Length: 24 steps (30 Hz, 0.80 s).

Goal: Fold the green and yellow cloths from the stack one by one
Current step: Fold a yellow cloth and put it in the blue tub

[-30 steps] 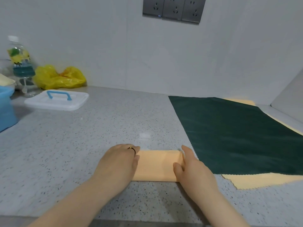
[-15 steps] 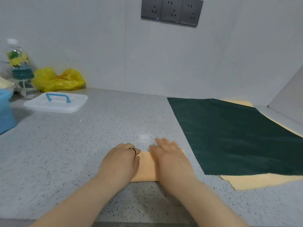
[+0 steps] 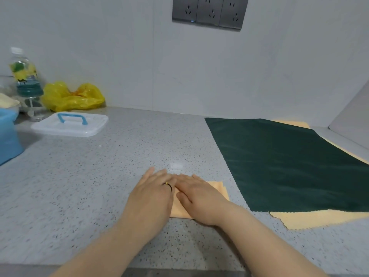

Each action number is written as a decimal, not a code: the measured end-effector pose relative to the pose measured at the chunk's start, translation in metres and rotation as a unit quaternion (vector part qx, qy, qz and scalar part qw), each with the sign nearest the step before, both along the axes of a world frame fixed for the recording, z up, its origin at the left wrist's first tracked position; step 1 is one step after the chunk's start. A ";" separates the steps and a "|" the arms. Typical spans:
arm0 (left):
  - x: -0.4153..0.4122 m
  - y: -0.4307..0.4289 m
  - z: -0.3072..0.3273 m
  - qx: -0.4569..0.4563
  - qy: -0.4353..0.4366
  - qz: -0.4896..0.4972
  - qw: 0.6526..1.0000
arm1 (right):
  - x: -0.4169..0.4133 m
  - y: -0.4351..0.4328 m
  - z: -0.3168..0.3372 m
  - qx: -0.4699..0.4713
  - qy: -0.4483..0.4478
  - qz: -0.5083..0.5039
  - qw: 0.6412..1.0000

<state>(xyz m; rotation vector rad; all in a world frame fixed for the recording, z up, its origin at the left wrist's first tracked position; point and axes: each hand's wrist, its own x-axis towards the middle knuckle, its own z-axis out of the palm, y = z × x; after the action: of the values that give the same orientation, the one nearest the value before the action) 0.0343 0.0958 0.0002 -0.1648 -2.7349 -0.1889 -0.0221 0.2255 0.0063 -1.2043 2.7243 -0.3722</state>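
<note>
A person's two hands lie flat, side by side, on a folded yellow cloth [image 3: 220, 188], a small packet near the front edge of a speckled grey table [image 3: 79, 186], at about 6 o'clock in the view. The left hand [image 3: 153, 193], which wears a ring, covers the packet's left part. The right hand [image 3: 197, 195] covers the middle. Neither grip is closed: the fingers are straight and pressing down, and nothing is pinched.

This looks like the final pressing of a fold. To do it well, keep both palms flat and smooth outward from the middle so the layers settle with their edges matched. Then lift straight up, so the thin cloth does not drag.

At 3 o'clock from the hands, the stack lies spread open. A dark green cloth [image 3: 289, 166] is on top. The zigzag edge of another yellow cloth [image 3: 311, 219] shows beneath it at the near and far sides.

At 10 o'clock sits a white lid [image 3: 69, 124] with a blue handle. Behind it are a crumpled yellow bag [image 3: 71, 96] and a bottle [image 3: 25, 76], and a blue box [image 3: 8, 136] is at 9 o'clock. The wall behind is plain and pale, with a row of dark sockets [image 3: 209, 13] at 12 o'clock.
</note>
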 end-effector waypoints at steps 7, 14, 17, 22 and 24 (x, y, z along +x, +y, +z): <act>-0.009 -0.009 -0.009 0.033 -0.168 0.016 0.985 | 0.003 0.001 -0.002 0.028 0.006 -0.037 0.999; -0.013 -0.023 -0.005 0.020 -0.219 0.020 0.975 | -0.002 0.036 -0.003 0.068 -0.013 -0.114 0.991; -0.011 -0.022 -0.008 0.018 -0.210 0.023 0.977 | -0.002 0.046 -0.004 0.048 -0.015 -0.121 0.991; -0.015 -0.033 0.001 0.048 -0.207 -0.023 0.977 | -0.001 0.047 -0.002 -0.014 0.035 -0.123 0.992; -0.019 -0.042 0.015 0.105 -0.250 -0.048 0.961 | -0.004 0.046 0.005 -0.021 0.055 -0.121 0.991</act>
<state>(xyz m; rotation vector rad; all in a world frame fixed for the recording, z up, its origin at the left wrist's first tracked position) 0.0149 0.0541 0.0147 -0.2155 -3.1793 -0.6230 -0.0262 0.2720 0.0114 -0.9311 2.9811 -0.4049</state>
